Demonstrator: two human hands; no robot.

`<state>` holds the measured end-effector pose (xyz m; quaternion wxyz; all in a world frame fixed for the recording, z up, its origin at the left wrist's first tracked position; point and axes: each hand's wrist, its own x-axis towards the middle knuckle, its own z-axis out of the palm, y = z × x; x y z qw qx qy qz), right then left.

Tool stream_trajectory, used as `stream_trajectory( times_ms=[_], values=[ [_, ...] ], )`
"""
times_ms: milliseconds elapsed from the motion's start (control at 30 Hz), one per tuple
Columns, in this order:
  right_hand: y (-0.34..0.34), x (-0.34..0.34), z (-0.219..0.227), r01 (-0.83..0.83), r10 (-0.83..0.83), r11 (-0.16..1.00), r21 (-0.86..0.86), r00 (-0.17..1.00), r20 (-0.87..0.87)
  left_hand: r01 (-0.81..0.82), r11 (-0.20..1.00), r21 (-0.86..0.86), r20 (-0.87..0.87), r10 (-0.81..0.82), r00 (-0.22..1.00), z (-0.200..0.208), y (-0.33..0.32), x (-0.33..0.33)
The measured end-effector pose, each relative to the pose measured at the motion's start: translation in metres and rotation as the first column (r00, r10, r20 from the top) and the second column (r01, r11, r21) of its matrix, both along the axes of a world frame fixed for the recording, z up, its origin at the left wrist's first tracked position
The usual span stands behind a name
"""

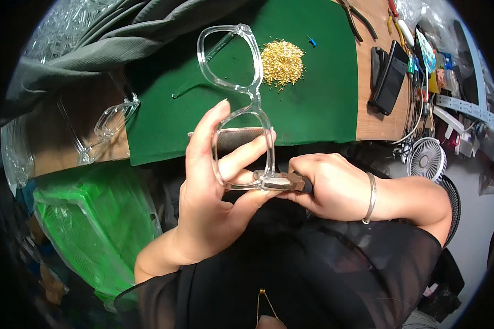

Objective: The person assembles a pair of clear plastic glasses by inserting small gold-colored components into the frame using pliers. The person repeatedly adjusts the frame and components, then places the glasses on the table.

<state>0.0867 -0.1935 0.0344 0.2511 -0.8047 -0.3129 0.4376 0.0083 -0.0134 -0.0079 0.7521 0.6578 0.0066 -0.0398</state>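
Observation:
A clear plastic eyeglass frame [253, 94] stands on end above the green mat [326, 104], one rim above the other. My left hand [206, 186] grips its lower rim, with fingers behind and through the lens opening and the thumb near the end corner. Held in my closed right hand [335, 186] are pliers [292, 182]. Their metal jaws meet the frame's lower corner near my left thumb; whether they clamp it I cannot tell. Past the frame, a heap of tiny gold-coloured metal pieces [281, 63] lies on the mat, with a small blue pin [312, 41] beyond it.
More clear frames [114, 119] lie at the left, beside a grey cloth [88, 57]. At the right are a black phone [391, 77], another pair of pliers [358, 21], cables and a white fan [426, 159]. A green plastic-covered bin [88, 219] stands below the table's left edge.

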Motion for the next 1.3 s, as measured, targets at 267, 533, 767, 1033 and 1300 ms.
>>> stream_trajectory(
  times_ms=[267, 533, 767, 1033, 1300],
  values=[
    [-0.008, 0.020, 0.003, 0.016, 0.016, 0.996, 0.090, 0.940, -0.340, -0.181, 0.946, -0.267, -0.157, 0.143, 0.977, 0.017, -0.003, 0.004],
    [0.000, 0.024, 0.005, 0.119, -0.032, 0.985, 0.125, 0.839, -0.544, -0.054, 0.925, -0.375, -0.071, 0.030, 0.997, 0.022, 0.015, 0.006],
    [0.005, 0.021, 0.005, 0.103, 0.022, 0.950, 0.296, 0.921, -0.390, -0.043, 0.836, -0.547, -0.067, 0.008, 0.998, 0.023, 0.019, 0.009],
    [0.004, 0.018, -0.002, 0.073, 0.048, 0.938, 0.339, 0.941, -0.336, -0.040, 0.864, -0.501, -0.068, 0.007, 0.998, 0.024, 0.018, 0.008],
    [0.000, 0.013, -0.001, -0.206, 0.090, 0.899, 0.386, 0.950, 0.298, 0.101, 0.994, -0.046, 0.241, -0.087, 0.967, 0.017, 0.014, 0.002]
  ],
)
